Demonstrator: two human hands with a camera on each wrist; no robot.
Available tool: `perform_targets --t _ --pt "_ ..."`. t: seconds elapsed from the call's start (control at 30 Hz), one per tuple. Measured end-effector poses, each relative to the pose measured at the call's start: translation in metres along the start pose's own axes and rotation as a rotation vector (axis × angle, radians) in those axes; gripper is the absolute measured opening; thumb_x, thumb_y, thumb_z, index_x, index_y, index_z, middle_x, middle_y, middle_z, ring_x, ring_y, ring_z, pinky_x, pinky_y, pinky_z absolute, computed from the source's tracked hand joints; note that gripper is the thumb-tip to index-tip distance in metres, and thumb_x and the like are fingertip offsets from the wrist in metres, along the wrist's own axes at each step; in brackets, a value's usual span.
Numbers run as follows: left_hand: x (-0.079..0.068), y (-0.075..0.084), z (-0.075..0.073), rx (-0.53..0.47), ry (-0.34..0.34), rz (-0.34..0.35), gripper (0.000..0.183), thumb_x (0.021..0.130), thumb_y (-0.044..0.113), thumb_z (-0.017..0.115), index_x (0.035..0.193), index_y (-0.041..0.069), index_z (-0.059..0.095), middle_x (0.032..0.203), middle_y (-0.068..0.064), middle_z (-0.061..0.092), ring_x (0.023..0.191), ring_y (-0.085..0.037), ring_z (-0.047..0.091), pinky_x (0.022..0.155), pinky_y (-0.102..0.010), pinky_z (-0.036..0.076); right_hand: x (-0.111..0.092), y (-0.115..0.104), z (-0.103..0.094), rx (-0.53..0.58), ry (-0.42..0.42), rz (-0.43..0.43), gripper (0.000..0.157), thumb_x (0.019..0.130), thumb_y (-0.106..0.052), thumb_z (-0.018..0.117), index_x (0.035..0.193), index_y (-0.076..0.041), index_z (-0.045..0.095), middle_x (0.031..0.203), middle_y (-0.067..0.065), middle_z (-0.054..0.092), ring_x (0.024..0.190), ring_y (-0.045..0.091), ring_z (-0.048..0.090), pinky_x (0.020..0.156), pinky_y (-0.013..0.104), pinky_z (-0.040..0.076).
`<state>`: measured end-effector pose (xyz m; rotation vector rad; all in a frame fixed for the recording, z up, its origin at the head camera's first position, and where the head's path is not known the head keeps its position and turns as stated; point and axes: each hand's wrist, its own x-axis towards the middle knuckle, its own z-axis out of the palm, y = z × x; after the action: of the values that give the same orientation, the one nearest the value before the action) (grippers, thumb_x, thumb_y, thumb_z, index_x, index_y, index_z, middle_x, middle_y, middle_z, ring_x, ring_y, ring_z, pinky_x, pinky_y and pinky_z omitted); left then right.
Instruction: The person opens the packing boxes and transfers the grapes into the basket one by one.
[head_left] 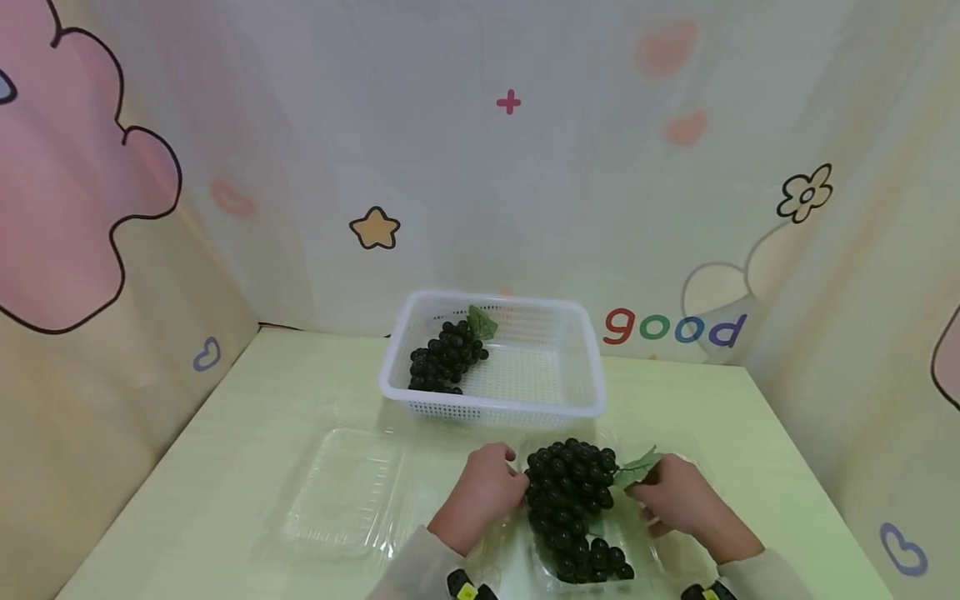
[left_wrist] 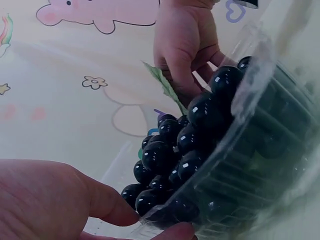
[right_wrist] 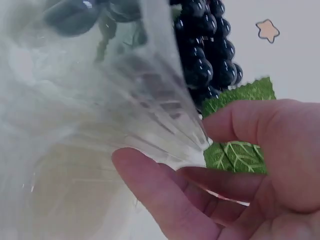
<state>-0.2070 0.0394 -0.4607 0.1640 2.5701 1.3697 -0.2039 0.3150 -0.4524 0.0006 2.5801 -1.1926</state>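
A dark bunch of grapes (head_left: pixel 566 492) with a green leaf (head_left: pixel 637 468) lies in a clear plastic box (left_wrist: pixel 250 95) at the front right of the table. At the box's left side, my left hand (head_left: pixel 491 487) pinches the rim between thumb and fingers. My right hand (head_left: pixel 682 496) is on the opposite side beside the leaf. Its thumb meets the rim while the fingers are outside the clear wall, as the right wrist view shows. The leaf (right_wrist: pixel 235 155) sticks out over the rim, partly behind the right hand. Part of the box's underside is hidden.
Behind the box stands a white perforated basket (head_left: pixel 495 408) holding another bunch of dark grapes (head_left: pixel 448 354) at its left. A second clear plastic box (head_left: pixel 341 487) lies on the pale table (head_left: pixel 217 492) to the left. Printed curtains (head_left: pixel 450 150) enclose the table.
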Motion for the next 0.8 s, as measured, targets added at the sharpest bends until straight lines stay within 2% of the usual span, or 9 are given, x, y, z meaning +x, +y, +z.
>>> perform_targets --t 0.17,0.37,0.57,0.73,0.8 --pt "-0.001 0.002 -0.01 0.044 -0.004 0.042 0.04 0.091 0.004 0.063 0.127 -0.012 0.06 0.088 -0.012 0.076 0.081 -0.026 0.072 0.071 -0.043 0.057 -0.002 -0.006 0.014 0.008 0.066 0.066 0.024 0.091 -0.011 0.066 0.108 0.006 0.069 0.07 0.012 0.066 0.056 0.023 0.067 0.053 0.039 0.061" --pt "-0.001 0.001 -0.016 0.046 -0.045 0.055 0.045 0.085 0.0 0.066 0.128 -0.013 0.06 0.09 -0.013 0.076 0.077 -0.025 0.071 0.067 -0.039 0.055 -0.002 -0.008 0.023 0.048 0.095 0.081 0.023 0.091 -0.01 0.062 0.107 0.007 0.064 0.079 0.014 0.066 0.057 0.024 0.068 0.054 0.038 0.061" --pt "-0.002 0.001 -0.018 0.044 -0.043 0.051 0.047 0.083 -0.003 0.068 0.128 -0.013 0.059 0.091 -0.015 0.076 0.075 -0.024 0.07 0.063 -0.036 0.052 -0.004 -0.007 0.019 0.051 0.108 0.039 0.026 0.093 -0.013 0.065 0.111 0.006 0.062 0.087 0.014 0.068 0.063 0.023 0.07 0.058 0.038 0.062" --pt "-0.001 -0.001 -0.017 0.055 -0.04 0.039 0.046 0.084 -0.002 0.069 0.128 -0.012 0.059 0.09 -0.013 0.075 0.074 -0.023 0.068 0.062 -0.036 0.051 -0.011 -0.013 0.008 -0.09 0.161 -0.068 0.032 0.094 -0.02 0.069 0.118 0.003 0.067 0.101 0.009 0.073 0.079 0.021 0.073 0.067 0.035 0.06" --pt "-0.001 0.0 -0.016 0.06 -0.039 0.036 0.046 0.084 -0.002 0.069 0.128 -0.012 0.059 0.089 -0.012 0.075 0.074 -0.023 0.068 0.063 -0.037 0.051 -0.015 -0.018 0.007 -0.095 0.168 -0.085 0.037 0.095 -0.022 0.069 0.122 0.003 0.068 0.104 0.01 0.075 0.083 0.022 0.074 0.069 0.035 0.059"
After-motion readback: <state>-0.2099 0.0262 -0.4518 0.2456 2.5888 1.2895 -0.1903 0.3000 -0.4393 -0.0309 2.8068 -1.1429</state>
